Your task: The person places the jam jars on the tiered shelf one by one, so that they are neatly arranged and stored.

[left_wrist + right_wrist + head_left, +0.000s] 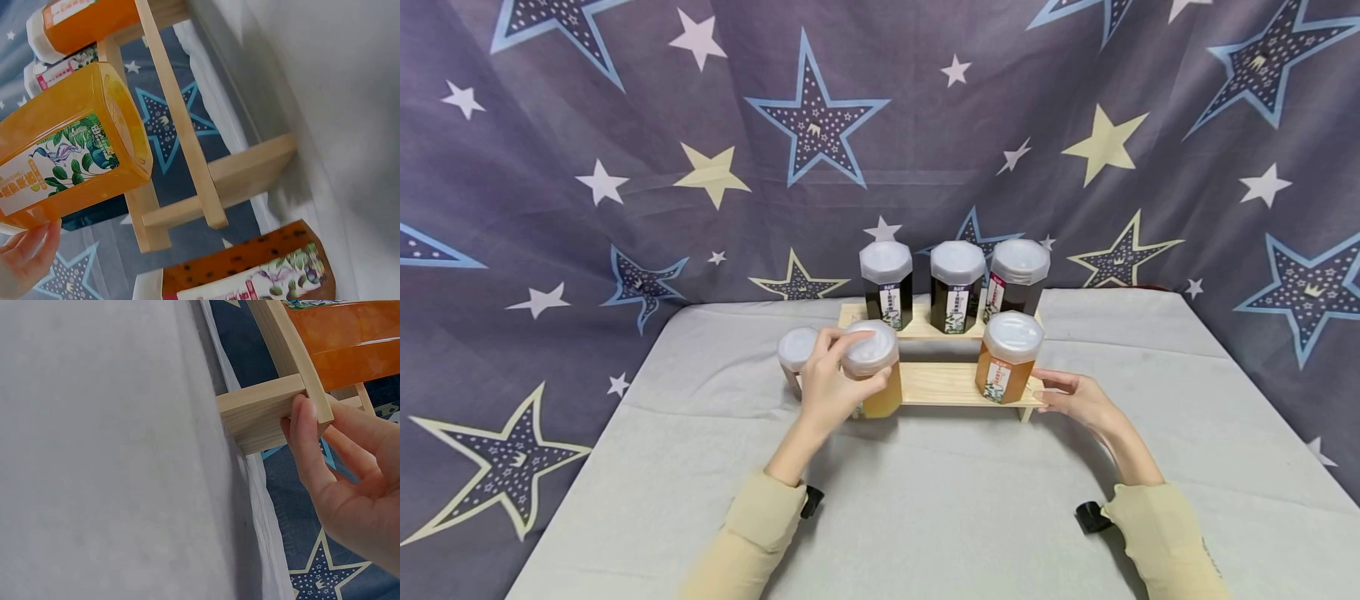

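My left hand (829, 385) grips a jar of yellow-orange contents (883, 397) by its whitish lid, fingers and thumb spread round it. In the left wrist view this jar (56, 156) hangs tilted in the picture, its base apart from the wooden rack's lower board. At the other end of the two-step wooden rack (938, 383), my right hand (1075, 400) pinches the lower board's corner. Thumb and fingers of that hand (350, 494) show on either side of the board (294, 356). An orange jar (1004, 375) stands on the lower step near the right hand.
On the upper step stand three dark jars, left (888, 292), middle (955, 292) and right (1018, 275). A brown jar (244, 269) stands on the grey cloth (970, 500) left of the rack. Behind hangs a star-patterned curtain (910, 108).
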`<state>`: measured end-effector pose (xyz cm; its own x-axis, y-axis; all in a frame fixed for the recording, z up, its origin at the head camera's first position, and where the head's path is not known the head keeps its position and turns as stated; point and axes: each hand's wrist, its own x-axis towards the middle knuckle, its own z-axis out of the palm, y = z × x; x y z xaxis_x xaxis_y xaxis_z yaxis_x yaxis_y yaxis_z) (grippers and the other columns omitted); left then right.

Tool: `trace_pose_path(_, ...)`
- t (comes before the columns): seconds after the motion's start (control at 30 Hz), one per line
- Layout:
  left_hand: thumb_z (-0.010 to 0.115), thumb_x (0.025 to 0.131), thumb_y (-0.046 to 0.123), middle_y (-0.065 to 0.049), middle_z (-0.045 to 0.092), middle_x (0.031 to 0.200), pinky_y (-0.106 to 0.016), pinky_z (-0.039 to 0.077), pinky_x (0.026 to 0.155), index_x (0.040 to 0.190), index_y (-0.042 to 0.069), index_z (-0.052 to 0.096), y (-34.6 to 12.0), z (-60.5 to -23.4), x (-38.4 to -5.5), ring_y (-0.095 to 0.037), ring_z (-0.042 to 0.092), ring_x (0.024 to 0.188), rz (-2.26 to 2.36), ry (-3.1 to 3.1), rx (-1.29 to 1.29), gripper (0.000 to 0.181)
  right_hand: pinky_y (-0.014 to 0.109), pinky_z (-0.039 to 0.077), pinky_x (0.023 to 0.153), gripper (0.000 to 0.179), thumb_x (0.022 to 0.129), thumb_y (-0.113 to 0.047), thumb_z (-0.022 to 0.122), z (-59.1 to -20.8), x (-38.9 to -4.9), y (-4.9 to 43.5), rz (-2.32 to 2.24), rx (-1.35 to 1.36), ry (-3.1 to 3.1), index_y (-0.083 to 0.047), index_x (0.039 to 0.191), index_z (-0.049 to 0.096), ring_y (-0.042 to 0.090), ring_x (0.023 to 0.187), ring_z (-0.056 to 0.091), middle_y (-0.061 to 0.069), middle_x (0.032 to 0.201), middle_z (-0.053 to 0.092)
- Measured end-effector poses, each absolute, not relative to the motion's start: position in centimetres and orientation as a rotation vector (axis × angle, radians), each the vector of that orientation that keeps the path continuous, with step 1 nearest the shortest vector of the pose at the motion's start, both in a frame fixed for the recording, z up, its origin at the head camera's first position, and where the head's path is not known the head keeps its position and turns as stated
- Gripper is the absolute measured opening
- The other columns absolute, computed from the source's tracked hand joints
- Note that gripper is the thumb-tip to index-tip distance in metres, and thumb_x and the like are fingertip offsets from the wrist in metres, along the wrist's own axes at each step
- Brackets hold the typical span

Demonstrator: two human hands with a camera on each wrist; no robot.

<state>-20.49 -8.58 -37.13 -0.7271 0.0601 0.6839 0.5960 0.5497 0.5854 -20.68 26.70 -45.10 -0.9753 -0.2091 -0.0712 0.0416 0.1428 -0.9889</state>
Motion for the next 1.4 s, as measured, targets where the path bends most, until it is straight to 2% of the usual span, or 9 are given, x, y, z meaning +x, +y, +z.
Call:
trace_pose_path(0.47, 0.078, 0.055, 0.024, -0.004, 0.052, 0.095, -0.035, 0.046, 0.071, 0.097, 0.014, 0.065, -6.1, -37.7, -21.0, -0.021, 0.056, 0.084, -1.098, -2.208, -0.534, 0.045, 0.027, 0.050, 0.072, 0.053, 0.083, 0.000, 0.056, -45.2, -20.6, 26.8, -1.940, -0.173, 2.216, 0.019, 0.125, 0.031, 0.006, 0.078, 0.061, 0.038, 0.127, 0.032)
trace_pose_path(0.73, 0.077, 0.057, 0.027, -0.003, 0.051, 0.095, -0.035, 0.044, 0.067, 0.098, 0.015, 0.065, -4.5, -38.0, -21.3, -0.021, 0.053, 0.083, -1.084, -2.229, -0.552, 0.044, 0.027, 0.050, 0.073, 0.053, 0.083, 0.000, 0.056, -45.0, -20.7, 26.7, -1.934, -0.176, 2.223, 0.019, 0.125, 0.032, 0.006, 0.078, 0.061, 0.038, 0.127, 0.032)
trace_pose_path(0.9, 0.076, 0.058, 0.027, -0.004, 0.051, 0.095, -0.037, 0.043, 0.071, 0.099, 0.013, 0.065, -3.6, -38.1, -21.4, -0.022, 0.055, 0.084, -1.118, -2.240, -0.559, 0.044, 0.027, 0.050, 0.073, 0.052, 0.083, 0.000, 0.056, -44.9, -20.7, 26.7, -1.929, -0.180, 2.221, 0.019, 0.125, 0.032, 0.005, 0.078, 0.060, 0.038, 0.127, 0.032)
trace_pose_path(1.4, 0.077, 0.059, 0.029, -0.003, 0.050, 0.096, -0.031, 0.047, 0.067, 0.099, 0.015, 0.065, -1.2, -38.3, -22.0, -0.019, 0.056, 0.082, -1.120, -2.239, -0.570, 0.044, 0.027, 0.050, 0.073, 0.052, 0.083, 0.001, 0.056, -44.8, -20.5, 26.6, -1.930, -0.181, 2.222, 0.020, 0.125, 0.031, 0.006, 0.077, 0.060, 0.038, 0.127, 0.031)
